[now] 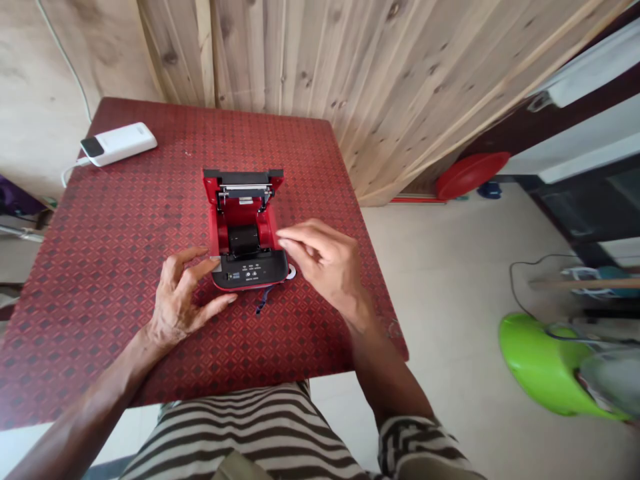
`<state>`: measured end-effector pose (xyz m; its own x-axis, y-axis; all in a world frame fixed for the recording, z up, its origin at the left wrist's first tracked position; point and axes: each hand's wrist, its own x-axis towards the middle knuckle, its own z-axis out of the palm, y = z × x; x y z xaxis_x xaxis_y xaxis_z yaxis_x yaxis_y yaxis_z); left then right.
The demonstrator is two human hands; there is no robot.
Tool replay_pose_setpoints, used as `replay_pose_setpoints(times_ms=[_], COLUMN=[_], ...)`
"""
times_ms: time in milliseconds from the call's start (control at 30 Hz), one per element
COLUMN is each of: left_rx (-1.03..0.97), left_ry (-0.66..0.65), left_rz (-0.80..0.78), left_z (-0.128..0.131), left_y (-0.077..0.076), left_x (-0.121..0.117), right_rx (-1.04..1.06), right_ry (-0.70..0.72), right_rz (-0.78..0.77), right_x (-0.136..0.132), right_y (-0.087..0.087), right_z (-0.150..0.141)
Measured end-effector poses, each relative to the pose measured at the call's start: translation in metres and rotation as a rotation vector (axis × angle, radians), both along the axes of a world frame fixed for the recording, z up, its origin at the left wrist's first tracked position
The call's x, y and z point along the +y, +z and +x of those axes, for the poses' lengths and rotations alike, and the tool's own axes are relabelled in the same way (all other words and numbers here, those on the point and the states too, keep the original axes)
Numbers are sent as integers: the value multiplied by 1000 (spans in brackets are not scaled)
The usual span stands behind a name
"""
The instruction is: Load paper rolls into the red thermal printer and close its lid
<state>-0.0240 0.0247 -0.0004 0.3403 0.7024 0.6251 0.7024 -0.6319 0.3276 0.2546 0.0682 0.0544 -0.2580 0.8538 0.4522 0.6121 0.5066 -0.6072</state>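
Observation:
A small red and black portable printer (250,270) stands on the table with its lid (243,183) raised. Its red inner bay shows a dark part (243,239) inside. My left hand (180,293) is at the printer's front left corner, fingers apart. The index fingertip rests by a small greyish patch (216,265) there, and the thumb lies in front of the casing. On the right side, my right hand (323,260) is closed in a pinch beside the bay; whatever may be between the fingertips is too small to make out.
The table (165,200) has a red patterned top. A white power bank (123,143) with a cable lies at its far left. A dark strap (263,300) and white ring-shaped piece (291,271) sit by the printer. A green stool (545,363) stands right.

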Motion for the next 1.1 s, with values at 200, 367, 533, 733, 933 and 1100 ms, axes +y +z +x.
replay_pose_setpoints(times_ms=[200, 367, 533, 733, 933, 1100], left_rx=[17, 4, 5, -10, -13, -10], left_ry=[-11, -15, -18, -10, -26, -15], left_rz=[4, -17, -15, -30, -18, -22], left_z=[-2, -2, -1, 0, 2, 4], left_y=[-10, -18, -18, -18, -15, -14], left_x=[-2, -3, -2, -2, -1, 0], right_rx=[-699, -820, -893, -706, -15, 372], right_ry=[223, 219, 241, 160, -7, -117], right_rz=[-125, -140, -129, -100, -84, -271], right_x=[36, 55, 58, 35, 29, 46], right_y=[25, 18, 21, 38, 26, -43], right_z=[-62, -82, -83, -68, 1, 30])
